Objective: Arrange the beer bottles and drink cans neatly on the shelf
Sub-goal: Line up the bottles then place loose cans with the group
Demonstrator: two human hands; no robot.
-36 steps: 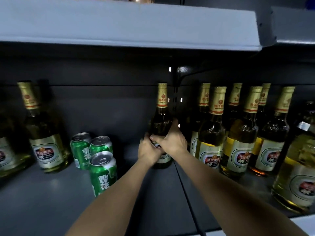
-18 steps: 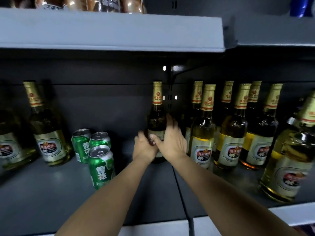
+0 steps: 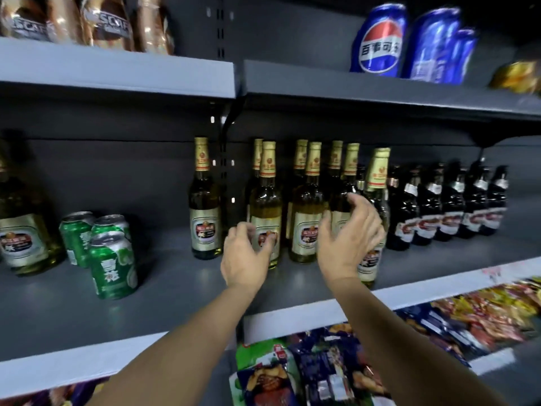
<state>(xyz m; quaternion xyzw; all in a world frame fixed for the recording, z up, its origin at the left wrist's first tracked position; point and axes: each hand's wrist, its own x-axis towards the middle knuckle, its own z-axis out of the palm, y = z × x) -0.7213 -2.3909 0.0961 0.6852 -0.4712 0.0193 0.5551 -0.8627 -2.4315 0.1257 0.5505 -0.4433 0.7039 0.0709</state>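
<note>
Head view: both hands, left (image 3: 244, 256) and right (image 3: 347, 240), spread empty near three green cans (image 3: 112, 263).

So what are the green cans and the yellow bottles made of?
The green cans look like thin metal, probably aluminium: silvery tops with pull tabs and a glossy printed skin. The pale beer bottles look like clear glass: you see yellow liquid through them, with bright glints. Their necks wear what looks like gold foil.

Blue cans (image 3: 380, 42) on upper shelf: Pepsi logo, "百事可乐". Green cans (image 3: 112, 263): "雪花". Beer bottle labels too blurred.
</note>
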